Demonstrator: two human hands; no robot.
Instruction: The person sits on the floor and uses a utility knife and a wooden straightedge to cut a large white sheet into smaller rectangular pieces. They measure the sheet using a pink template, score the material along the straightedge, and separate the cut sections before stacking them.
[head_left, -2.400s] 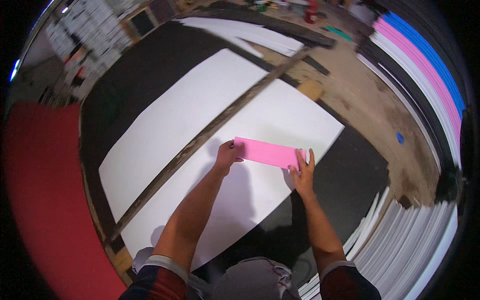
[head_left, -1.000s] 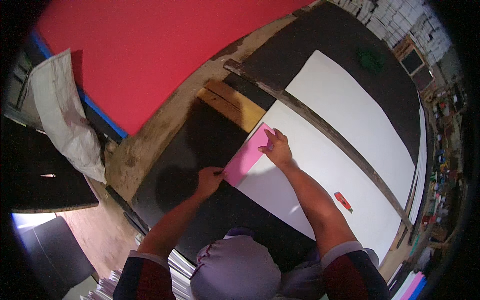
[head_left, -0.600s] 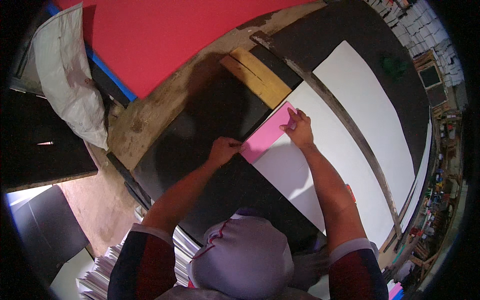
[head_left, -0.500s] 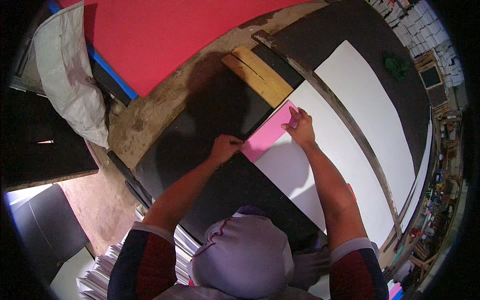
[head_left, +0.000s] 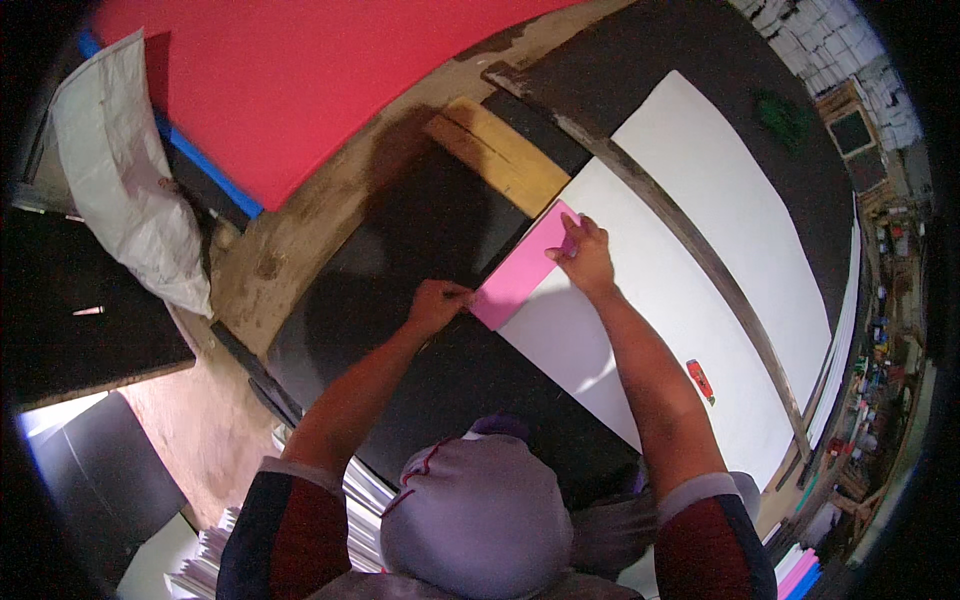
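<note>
A pink rectangular sheet [head_left: 525,265] lies along the far left edge of a large white sheet [head_left: 640,290], over dark material. My left hand [head_left: 440,303] is closed, its fingertips pinching the near left corner of the pink sheet. Toward the other end, my right hand [head_left: 585,255] rests on it with thumb and fingers spread. A red-orange utility knife [head_left: 700,382] lies on the white sheet, right of my right forearm.
A long dark wooden strip [head_left: 690,235] lies across the white sheets. Beyond the pink sheet is a yellowish wooden board [head_left: 505,160]. A big red sheet [head_left: 300,80] spreads at the far left, near a whitish sack [head_left: 125,180]. Dark green material [head_left: 782,118] sits far right.
The view has shifted slightly, and the utility knife, mostly behind my right forearm before, now shows fully. Both hands stay at the pink sheet.
</note>
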